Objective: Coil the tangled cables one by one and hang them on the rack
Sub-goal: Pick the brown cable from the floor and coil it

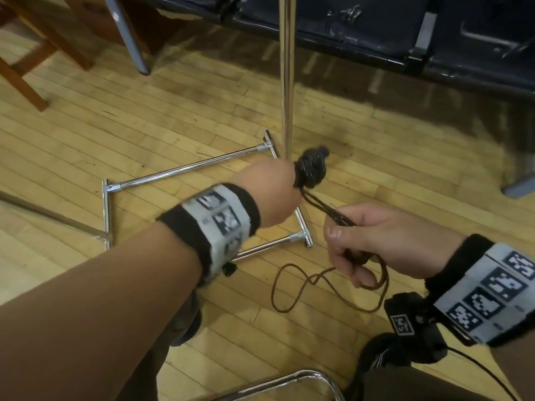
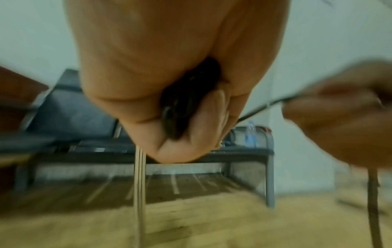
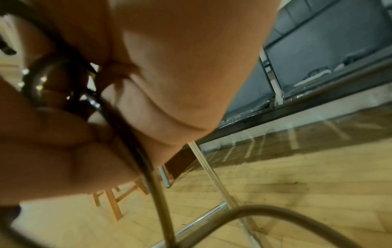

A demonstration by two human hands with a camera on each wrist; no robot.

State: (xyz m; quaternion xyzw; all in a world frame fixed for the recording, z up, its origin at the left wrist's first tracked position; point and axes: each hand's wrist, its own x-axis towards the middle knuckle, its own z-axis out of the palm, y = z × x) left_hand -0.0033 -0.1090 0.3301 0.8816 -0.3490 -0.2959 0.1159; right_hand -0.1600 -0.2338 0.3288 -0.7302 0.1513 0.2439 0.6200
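My left hand [image 1: 278,195] grips a tight dark coil of cable [image 1: 311,169], held just in front of the chrome rack pole [image 1: 288,82]. In the left wrist view its fingers [image 2: 207,117] curl round the dark bundle [image 2: 182,104]. Two strands run from the coil to my right hand [image 1: 364,241], which pinches the brown cable [image 1: 335,212] between thumb and fingers. The loose rest of the cable [image 1: 307,287] trails in loops on the wooden floor below that hand. The right wrist view shows the cable [image 3: 131,144] passing through the curled fingers.
The rack's chrome base frame [image 1: 185,169] lies on the floor under my left hand. A dark bench [image 1: 376,39] stands behind, with wooden chair legs [image 1: 29,82] at far left. A chrome tube [image 1: 304,377] curves near the bottom edge beside my shoe [image 1: 385,354].
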